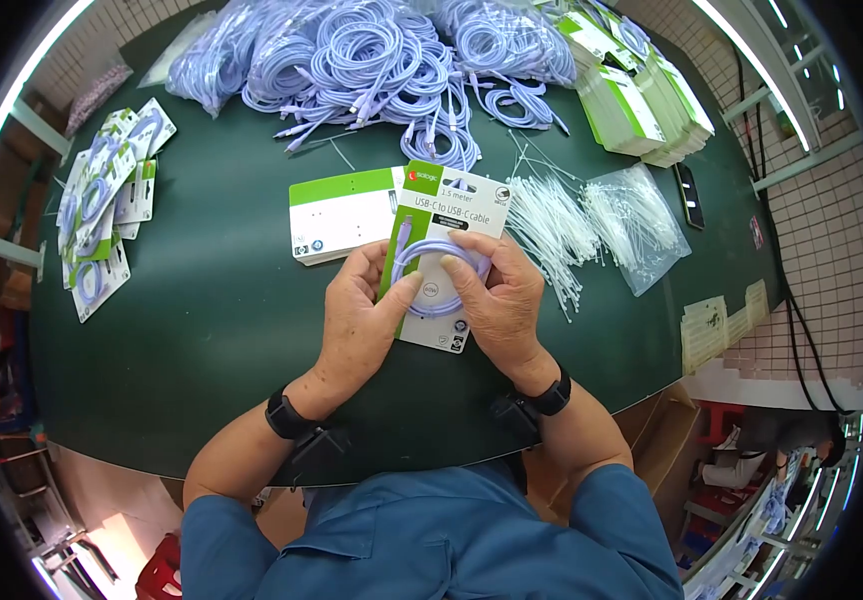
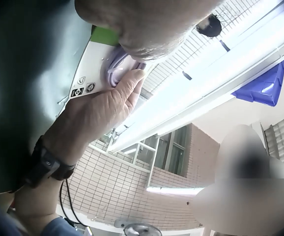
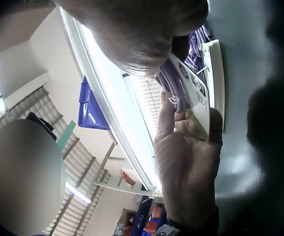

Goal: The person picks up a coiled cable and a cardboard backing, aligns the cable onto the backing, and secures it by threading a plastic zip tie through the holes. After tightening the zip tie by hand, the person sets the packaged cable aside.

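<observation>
A green and white cable card (image 1: 449, 335) is held up over the table, with a coiled lilac cable (image 1: 414, 300) lying on its front. The left hand (image 1: 360, 318) grips the card's left edge, its thumb on the coil. On the other side the right hand (image 1: 502, 305) pinches the card and coil, thumb pressing near the coil's middle. In the left wrist view the coil (image 2: 113, 69) shows between both hands. The right wrist view shows the card (image 3: 197, 101) edge-on, fingers behind it.
A stack of cards (image 1: 337, 215) lies just behind the left hand. White cable ties (image 1: 552, 225) and a clear bag (image 1: 642, 225) are to the right, near a phone (image 1: 690, 195). Lilac cables (image 1: 372, 60) pile at the back; carded cables (image 1: 102, 200) lie left, more card stacks (image 1: 620, 110) back right.
</observation>
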A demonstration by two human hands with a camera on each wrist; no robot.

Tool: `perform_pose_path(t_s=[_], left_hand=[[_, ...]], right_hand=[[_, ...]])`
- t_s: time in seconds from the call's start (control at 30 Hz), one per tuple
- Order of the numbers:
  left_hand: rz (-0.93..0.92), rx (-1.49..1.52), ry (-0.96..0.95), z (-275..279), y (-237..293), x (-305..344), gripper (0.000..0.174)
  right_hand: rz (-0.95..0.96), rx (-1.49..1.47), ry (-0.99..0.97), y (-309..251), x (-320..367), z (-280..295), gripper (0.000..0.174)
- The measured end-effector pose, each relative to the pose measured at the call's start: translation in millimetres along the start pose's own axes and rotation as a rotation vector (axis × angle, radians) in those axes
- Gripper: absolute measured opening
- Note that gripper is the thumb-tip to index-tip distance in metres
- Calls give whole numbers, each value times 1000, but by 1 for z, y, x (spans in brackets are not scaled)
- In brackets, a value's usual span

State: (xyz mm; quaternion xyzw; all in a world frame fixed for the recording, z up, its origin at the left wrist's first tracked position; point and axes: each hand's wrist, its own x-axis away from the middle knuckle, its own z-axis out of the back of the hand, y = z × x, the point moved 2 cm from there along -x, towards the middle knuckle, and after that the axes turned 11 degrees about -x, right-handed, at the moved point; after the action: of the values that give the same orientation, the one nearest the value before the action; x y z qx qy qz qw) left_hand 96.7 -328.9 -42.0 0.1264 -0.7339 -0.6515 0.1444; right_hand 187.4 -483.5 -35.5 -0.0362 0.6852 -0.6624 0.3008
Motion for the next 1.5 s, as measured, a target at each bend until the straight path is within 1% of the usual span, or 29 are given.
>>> perform_pose_path(t_s=[0.03,0.07,0.13,0.17,0.2,0.27,0.3,0.33,0.4,0.43,0.53,0.6,0.67,0.83,0.9,0.97,1.0,1.07,1.1,1.13,1.2,1.23,1.33,1.37,1.47,1.5], left_hand=[[-1,1,3,1,-3,0,51],[-48,-10,27,1,-5,-1,53],[-142,-33,74,2,-1,-4,58],[-140,-32,76,3,1,-4,58],[-150,-151,69,6,3,-4,58],[-168,-383,60,11,7,-3,60],[-163,-373,67,12,9,-4,60],[-200,-453,64,13,12,-5,59],[-273,-614,53,13,16,-6,58],[-269,-605,55,13,16,-5,58],[-375,-670,44,12,16,-2,57],[-386,-646,45,11,15,-1,57],[-423,-621,26,11,18,-2,58],[-407,-641,-9,13,19,-4,58],[-425,-624,-3,13,16,-2,58],[-449,-630,4,16,20,-4,58],[-412,-663,-19,18,22,-7,56],[-330,-736,-71,26,27,-10,51],[-328,-755,-80,29,33,-11,51],[-304,-758,-116,32,40,-13,49],[-240,-751,-194,35,49,-12,45],[-222,-756,-209,36,50,-11,45],[-288,-871,-336,31,52,-11,44],[-285,-872,-348,30,50,-10,44],[-634,-1077,-329,27,47,-7,54],[-640,-1084,-322,27,48,-9,54]], right_hand=[[-22,14,-6,-1,0,0,31],[-22,13,-9,-3,-1,-1,31],[84,203,68,-21,-9,-3,34],[135,299,107,-28,-12,-4,36],[133,301,104,-30,-15,-4,36],[375,570,228,-37,-21,-3,37],[499,703,285,-40,-21,-3,38],[500,707,270,-40,-19,-2,38],[555,715,4,-40,-12,-4,37],[577,717,-126,-39,-9,-5,36],[593,675,-141,-31,-5,-8,36],[600,653,-161,-27,-5,-10,36],[669,647,-144,-26,-5,-11,37],[717,581,-146,-22,-3,-13,41],[709,579,-167,-21,1,-11,40],[742,548,-181,-20,-3,-13,38],[751,540,-171,-20,-7,-14,38],[686,444,-232,-20,-14,-7,38],[646,395,-259,-19,-15,-4,37],[638,385,-242,-22,-17,2,37],[555,359,-129,-36,-24,14,39],[533,355,-120,-42,-26,15,39],[395,362,-342,-52,-30,16,40],[387,363,-333,-52,-25,16,40],[146,404,-536,-49,-13,1,49],[157,402,-536,-48,-12,1,49]])
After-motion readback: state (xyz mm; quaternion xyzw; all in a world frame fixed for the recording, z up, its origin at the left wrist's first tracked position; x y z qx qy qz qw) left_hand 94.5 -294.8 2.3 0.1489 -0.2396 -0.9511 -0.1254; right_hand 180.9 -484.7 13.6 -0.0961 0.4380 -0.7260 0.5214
